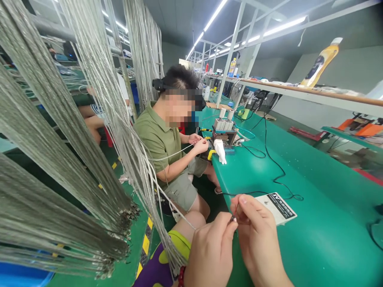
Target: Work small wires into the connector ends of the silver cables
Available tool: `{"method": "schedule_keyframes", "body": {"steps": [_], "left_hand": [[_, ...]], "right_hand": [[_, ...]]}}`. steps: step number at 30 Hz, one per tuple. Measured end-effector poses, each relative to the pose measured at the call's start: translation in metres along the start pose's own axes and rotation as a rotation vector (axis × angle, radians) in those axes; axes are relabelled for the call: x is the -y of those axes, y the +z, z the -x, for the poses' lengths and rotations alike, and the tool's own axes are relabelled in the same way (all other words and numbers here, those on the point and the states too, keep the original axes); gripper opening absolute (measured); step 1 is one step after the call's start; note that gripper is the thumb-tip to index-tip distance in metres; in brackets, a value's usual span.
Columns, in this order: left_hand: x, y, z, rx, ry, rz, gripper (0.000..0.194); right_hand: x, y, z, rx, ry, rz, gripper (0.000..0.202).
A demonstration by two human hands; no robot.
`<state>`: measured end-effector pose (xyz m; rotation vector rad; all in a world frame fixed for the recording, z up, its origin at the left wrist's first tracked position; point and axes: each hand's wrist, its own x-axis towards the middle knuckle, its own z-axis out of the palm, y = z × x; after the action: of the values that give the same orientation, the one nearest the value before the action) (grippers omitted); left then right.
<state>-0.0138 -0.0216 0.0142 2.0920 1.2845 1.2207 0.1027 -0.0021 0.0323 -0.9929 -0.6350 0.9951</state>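
My left hand (211, 251) is closed in a pinch on the end of a grey braided cable (188, 223), whose length runs back toward the bundle at left. A small dark and white tip (233, 219) pokes out between its thumb and forefinger. Close beside it, my right hand (257, 229) pinches a thin reddish wire (237, 208) that comes up from this tip. Fingers hide most of the cable end. Under and behind my right hand lies a white card with a black label (281, 207) on the green table (323, 223).
Bundles of grey cables (98, 79) hang at left, some across my lap. A co-worker (163, 143) sits ahead, handling another cable. A small press (224, 129) with a white glove (220, 150) stands at the table edge. A black cord (273, 163) crosses the table beneath a shelf (299, 89).
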Motion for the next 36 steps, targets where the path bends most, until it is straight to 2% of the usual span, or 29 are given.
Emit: {"method": "schedule_keyframes", "body": {"steps": [3,5,8,10,14,19,23,27,28,32,36], "left_hand": [[0.002,-0.004,-0.001,-0.033,0.003,0.036,0.025],[0.004,-0.007,-0.006,-0.06,-0.042,0.04,0.024],[0.007,-0.011,-0.013,-0.096,-0.101,0.018,0.024],[0.007,-0.011,-0.014,-0.103,-0.096,-0.005,0.026],[0.002,-0.008,-0.011,-0.04,-0.053,0.001,0.028],[-0.011,-0.006,-0.009,-0.014,-0.002,-0.009,0.028],[-0.015,-0.005,-0.002,-0.024,0.043,-0.017,0.027],[-0.014,-0.013,-0.001,-0.082,0.064,0.002,0.026],[-0.013,-0.016,-0.004,-0.102,0.054,0.008,0.025],[-0.007,-0.022,-0.016,-0.151,0.002,-0.011,0.023],[-0.006,-0.016,-0.015,-0.144,0.072,-0.033,0.028]], "right_hand": [[0.005,0.002,-0.003,-0.026,-0.026,-0.148,0.027],[0.004,0.003,-0.001,0.002,-0.058,-0.143,0.026],[-0.006,0.006,0.008,0.172,-0.068,0.043,0.033],[-0.012,0.007,0.014,0.232,-0.097,0.185,0.029],[-0.011,0.008,0.021,0.152,-0.178,0.326,0.037],[0.003,0.008,0.022,0.114,-0.084,0.159,0.036],[0.012,0.002,0.001,0.027,-0.017,-0.001,0.034],[0.017,-0.005,-0.019,-0.147,-0.123,-0.118,0.03],[0.015,-0.004,-0.018,-0.134,-0.155,-0.11,0.029],[-0.004,0.006,0.006,0.159,-0.2,0.127,0.032],[-0.011,0.009,0.021,0.172,-0.225,0.237,0.028]]}}
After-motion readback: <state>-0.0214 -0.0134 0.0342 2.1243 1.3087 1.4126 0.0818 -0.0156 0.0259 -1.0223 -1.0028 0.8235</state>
